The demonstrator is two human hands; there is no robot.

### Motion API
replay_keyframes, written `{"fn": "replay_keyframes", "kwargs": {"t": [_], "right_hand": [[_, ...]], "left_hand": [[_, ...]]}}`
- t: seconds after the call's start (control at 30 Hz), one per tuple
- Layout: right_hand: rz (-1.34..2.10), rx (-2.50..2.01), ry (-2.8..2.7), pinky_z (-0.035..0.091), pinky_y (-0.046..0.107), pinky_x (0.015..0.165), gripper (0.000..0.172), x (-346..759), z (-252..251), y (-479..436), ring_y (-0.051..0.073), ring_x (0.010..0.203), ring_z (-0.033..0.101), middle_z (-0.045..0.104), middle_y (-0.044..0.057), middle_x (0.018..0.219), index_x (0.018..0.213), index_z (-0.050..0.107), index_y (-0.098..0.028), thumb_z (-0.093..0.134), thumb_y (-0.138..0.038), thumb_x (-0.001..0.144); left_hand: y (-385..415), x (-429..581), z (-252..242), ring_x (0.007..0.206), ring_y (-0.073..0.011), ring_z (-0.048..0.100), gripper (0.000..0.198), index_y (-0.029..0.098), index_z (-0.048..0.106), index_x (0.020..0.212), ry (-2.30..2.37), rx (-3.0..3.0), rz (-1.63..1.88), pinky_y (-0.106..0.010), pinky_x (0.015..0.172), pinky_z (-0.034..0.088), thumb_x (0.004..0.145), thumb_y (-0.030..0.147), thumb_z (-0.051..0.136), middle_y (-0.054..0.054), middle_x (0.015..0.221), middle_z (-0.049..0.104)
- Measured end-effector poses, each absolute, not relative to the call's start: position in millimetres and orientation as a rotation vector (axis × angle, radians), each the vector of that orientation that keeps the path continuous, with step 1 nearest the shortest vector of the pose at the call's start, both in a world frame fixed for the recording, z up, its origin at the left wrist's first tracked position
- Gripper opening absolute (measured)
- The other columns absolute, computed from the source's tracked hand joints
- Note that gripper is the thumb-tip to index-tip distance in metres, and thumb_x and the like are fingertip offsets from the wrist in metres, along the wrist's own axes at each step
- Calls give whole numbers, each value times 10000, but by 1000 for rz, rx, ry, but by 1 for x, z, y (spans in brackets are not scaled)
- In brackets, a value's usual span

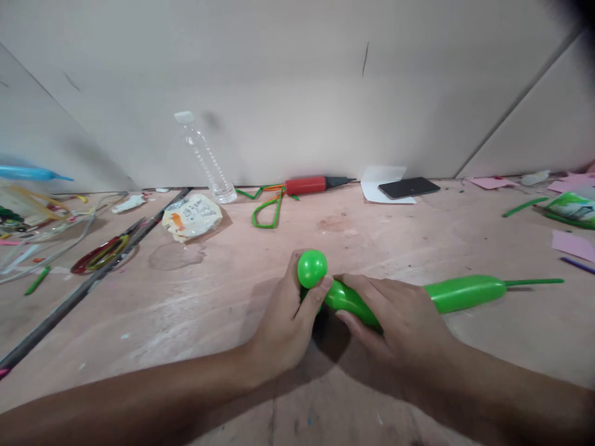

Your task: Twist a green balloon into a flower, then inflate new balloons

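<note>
A long green modelling balloon (465, 291) lies across the pinkish wooden table (223, 310), its thin uninflated tail pointing right. My left hand (288, 322) is closed round a small round bubble (312, 267) twisted off at the balloon's left end. My right hand (395, 316) grips the balloon's body just right of the twist, fingers wrapped over it. Both hands rest near the table's middle, almost touching.
At the back stand a clear plastic bottle (207, 158), a red hand pump (311, 184), a bent green balloon loop (267, 214), a black phone (409, 187) on white paper and a snack packet (191, 217). Scissors (105, 254) and balloon scraps lie left, pink paper (574, 244) right.
</note>
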State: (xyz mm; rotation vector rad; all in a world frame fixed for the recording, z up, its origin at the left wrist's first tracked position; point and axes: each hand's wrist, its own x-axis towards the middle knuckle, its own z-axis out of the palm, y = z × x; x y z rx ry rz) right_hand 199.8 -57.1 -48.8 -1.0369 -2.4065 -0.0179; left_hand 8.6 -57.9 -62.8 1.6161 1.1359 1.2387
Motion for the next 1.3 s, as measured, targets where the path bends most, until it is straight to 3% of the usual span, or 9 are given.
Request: {"fn": "replay_keyframes", "kwargs": {"t": [0.17, 0.3, 0.43, 0.63, 0.87, 1.0, 1.1, 1.2, 1.3], "right_hand": [[93, -1195, -2465, 423, 338, 529, 186, 205, -35, -54, 251, 586, 703, 731, 12, 726, 1062, 617, -196, 486, -268, 952], [216, -1157, -2426, 490, 341, 631, 242, 209, -31, -52, 246, 743, 741, 777, 37, 907, 1161, 600, -200, 510, -296, 958], [196, -1066, -2386, 530, 350, 760, 316, 209, -34, -53, 242, 926, 740, 763, 75, 1109, 1264, 546, -197, 533, -310, 970], [58, -1158, -2446, 509, 407, 810, 389, 213, -28, -48, 292, 1006, 705, 726, 93, 1193, 1259, 538, -207, 597, -409, 932], [72, -1398, -2518, 435, 359, 692, 191, 219, -26, -37, 267, 833, 682, 724, 38, 924, 1006, 614, -226, 587, -400, 931], [75, -1432, -2504, 418, 347, 694, 191, 219, -26, -35, 270, 852, 691, 729, 46, 934, 1005, 610, -218, 589, -392, 927], [37, -1468, -2507, 394, 345, 663, 223, 221, -27, -32, 283, 816, 690, 733, 55, 913, 1040, 596, -212, 590, -398, 918], [29, -1480, -2507, 375, 339, 634, 317, 223, -31, -31, 291, 780, 681, 731, 76, 898, 1141, 546, -182, 611, -359, 886], [238, -1336, -2515, 407, 324, 635, 353, 222, -33, -36, 264, 794, 675, 721, 84, 934, 1151, 495, -168, 623, -264, 837]], "left_hand": [[-58, 6, -62, 1097, -156, 533, 276, 280, 522, 1283, 899, 1670, 1235, -279, 983, 424, 1015, 344, 550, -15, 1182, 566], [-57, 2, -59, 1227, -198, 520, 467, 360, 466, 1400, 807, 1665, 1061, -327, 1049, 395, 971, 265, 624, -15, 1321, 544], [-58, 1, -58, 1181, -199, 540, 534, 361, 449, 1388, 822, 1578, 1027, -345, 1030, 408, 925, 214, 670, -4, 1268, 570], [-55, 6, -61, 1084, -171, 535, 299, 278, 530, 1220, 965, 1386, 1175, -327, 996, 420, 938, 268, 629, 2, 1124, 588], [-50, 5, -63, 1027, -179, 549, 346, 287, 521, 1175, 1010, 1288, 1261, -362, 990, 441, 860, 228, 652, 16, 1055, 574], [-45, -1, -64, 1131, -224, 559, 467, 279, 455, 1281, 996, 1370, 1264, -407, 987, 469, 847, 232, 623, -37, 1238, 582], [-40, -8, -59, 1297, -282, 494, 565, 249, 398, 1387, 1067, 1710, 1401, -481, 1048, 450, 859, 260, 599, -105, 1424, 495], [-44, -12, -48, 1375, -304, 438, 572, 198, 432, 1400, 1007, 2491, 1546, -528, 1136, 373, 858, 224, 612, -146, 1451, 484], [-57, -5, -37, 1403, -287, 427, 446, 132, 518, 1363, 758, 3279, 1142, -493, 1198, 299, 917, 140, 532, -149, 1428, 553]]}}
